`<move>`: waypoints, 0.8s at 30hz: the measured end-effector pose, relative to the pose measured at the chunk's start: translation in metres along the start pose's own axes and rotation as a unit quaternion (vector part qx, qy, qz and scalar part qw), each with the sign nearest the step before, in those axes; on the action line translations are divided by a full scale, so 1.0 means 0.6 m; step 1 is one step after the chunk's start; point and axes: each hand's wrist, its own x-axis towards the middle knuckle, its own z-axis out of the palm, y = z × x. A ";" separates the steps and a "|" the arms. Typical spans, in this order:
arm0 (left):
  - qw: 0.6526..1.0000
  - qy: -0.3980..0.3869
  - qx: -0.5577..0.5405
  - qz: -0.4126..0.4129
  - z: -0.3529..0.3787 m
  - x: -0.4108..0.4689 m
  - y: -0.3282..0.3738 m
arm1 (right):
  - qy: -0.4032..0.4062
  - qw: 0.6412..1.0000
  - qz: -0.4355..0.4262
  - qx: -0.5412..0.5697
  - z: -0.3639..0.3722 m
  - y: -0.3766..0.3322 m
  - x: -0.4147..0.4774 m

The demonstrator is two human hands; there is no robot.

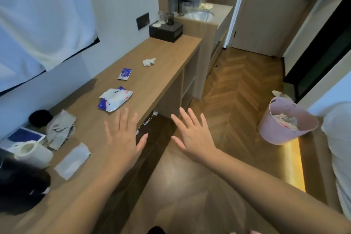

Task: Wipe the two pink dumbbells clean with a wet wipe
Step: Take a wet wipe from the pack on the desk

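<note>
Wet wipe pack (115, 99) lies midway along the desktop (167, 53), and a loose flat wipe (73, 160) lies toward its near end. Where the pink dumbbells are cannot be told. The left hand (123, 137), fingers spread and holding nothing, hovers over the desktop's free edge just beside the pack. The right hand (191, 135), also spread and holding nothing, is over the floor. A pink basket (281, 133) stands well apart.

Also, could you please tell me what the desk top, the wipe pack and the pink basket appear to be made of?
Desk top: wood or wood-look laminate, matte; faint grain lines show. Wipe pack: thin plastic film, crinkled and glossy. Pink basket: probably moulded plastic, given its perforated wall.
</note>
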 end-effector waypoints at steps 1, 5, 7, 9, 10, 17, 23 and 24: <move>1.000 -0.013 0.006 -0.011 0.010 0.009 -0.002 | -0.008 1.000 -0.008 0.005 0.011 0.001 0.014; 0.998 -0.029 0.018 -0.044 0.043 0.066 -0.020 | -0.008 1.000 -0.011 0.017 0.035 0.023 0.087; 0.998 -0.025 0.025 -0.055 0.060 0.105 -0.033 | 0.005 1.000 -0.009 0.022 0.041 0.039 0.138; 0.997 -0.035 0.033 -0.068 0.080 0.147 -0.048 | 0.011 1.000 -0.013 0.021 0.050 0.050 0.189; 0.996 -0.045 0.035 -0.076 0.090 0.169 -0.055 | 0.008 1.000 -0.017 0.020 0.056 0.054 0.214; 0.989 -0.092 0.034 -0.114 0.132 0.311 -0.119 | -0.049 0.997 -0.038 0.043 0.082 0.054 0.398; 0.982 -0.147 0.032 -0.116 0.179 0.413 -0.178 | -0.113 0.989 -0.080 0.047 0.121 0.020 0.528; 0.980 -0.159 0.033 -0.119 0.186 0.422 -0.186 | -0.125 0.987 -0.087 0.048 0.131 0.012 0.541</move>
